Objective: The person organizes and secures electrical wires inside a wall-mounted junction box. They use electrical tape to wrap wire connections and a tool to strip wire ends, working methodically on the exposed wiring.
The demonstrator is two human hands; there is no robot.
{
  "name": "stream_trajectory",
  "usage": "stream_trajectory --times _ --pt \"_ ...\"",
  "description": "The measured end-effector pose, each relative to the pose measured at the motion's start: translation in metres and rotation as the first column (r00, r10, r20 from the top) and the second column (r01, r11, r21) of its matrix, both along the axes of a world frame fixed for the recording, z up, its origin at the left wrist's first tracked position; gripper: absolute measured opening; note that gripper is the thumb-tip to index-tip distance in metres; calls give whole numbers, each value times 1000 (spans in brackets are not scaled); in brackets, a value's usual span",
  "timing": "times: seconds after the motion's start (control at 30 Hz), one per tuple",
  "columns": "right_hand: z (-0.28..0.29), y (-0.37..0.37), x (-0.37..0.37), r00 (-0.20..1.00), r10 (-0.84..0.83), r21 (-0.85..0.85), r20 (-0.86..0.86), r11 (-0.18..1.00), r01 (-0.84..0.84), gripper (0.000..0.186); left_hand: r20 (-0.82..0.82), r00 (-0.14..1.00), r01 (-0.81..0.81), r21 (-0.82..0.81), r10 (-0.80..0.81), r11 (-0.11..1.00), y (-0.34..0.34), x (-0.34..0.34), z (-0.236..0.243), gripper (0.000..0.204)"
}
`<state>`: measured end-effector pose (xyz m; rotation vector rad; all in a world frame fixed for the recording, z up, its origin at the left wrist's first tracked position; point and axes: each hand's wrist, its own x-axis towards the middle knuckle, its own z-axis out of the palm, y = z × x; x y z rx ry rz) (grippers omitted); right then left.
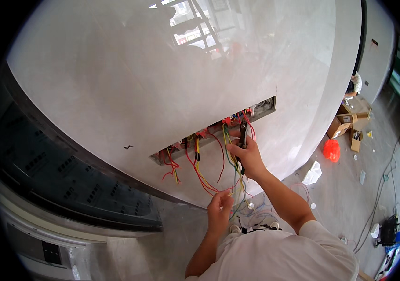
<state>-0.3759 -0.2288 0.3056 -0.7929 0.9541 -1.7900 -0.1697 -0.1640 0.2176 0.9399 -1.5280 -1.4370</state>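
In the head view, a pale, glossy wall [162, 79] fills the space ahead of and above both hands, while a grey floor [373, 178] strewn with oddments opens out to the right of the right arm. A long recess [266, 108] cut in the wall runs slantwise just above the right hand and up to the left of it, and coloured wires [200, 172] hang from it toward the left hand, probably left long so that their ends can be reached outside. The right hand [248, 157] is closed around dark pliers [243, 136], nose up at the recess's lower edge, a grip that seems chosen to bring the tip close to the wiring; whether the jaws touch a strand cannot be told. The left hand [220, 206], lower and nearer the body, has its fingertips drawn together on wire ends, seemingly to steady them, though which strand is pinched is unclear. Well to the right of the right hand lie a red bag [331, 150] and cardboard boxes [339, 126], apparently set aside from the working spot.
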Motion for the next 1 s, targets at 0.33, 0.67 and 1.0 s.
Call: stream_trajectory --times 0.33,0.67,1.0 --pt "-10 14 -13 975 110 143 195 980 -139 19 76 994 -48 -301 74 952 -53 -62 68 40" --pt "-29 24 -14 962 220 95 158 967 -237 25 44 991 -109 -295 127 949 -54 -86 67 34" --pt "-26 17 -16 945 203 54 -255 979 -196 29 -101 993 -86 -257 62 962 -66 -80 60 30"
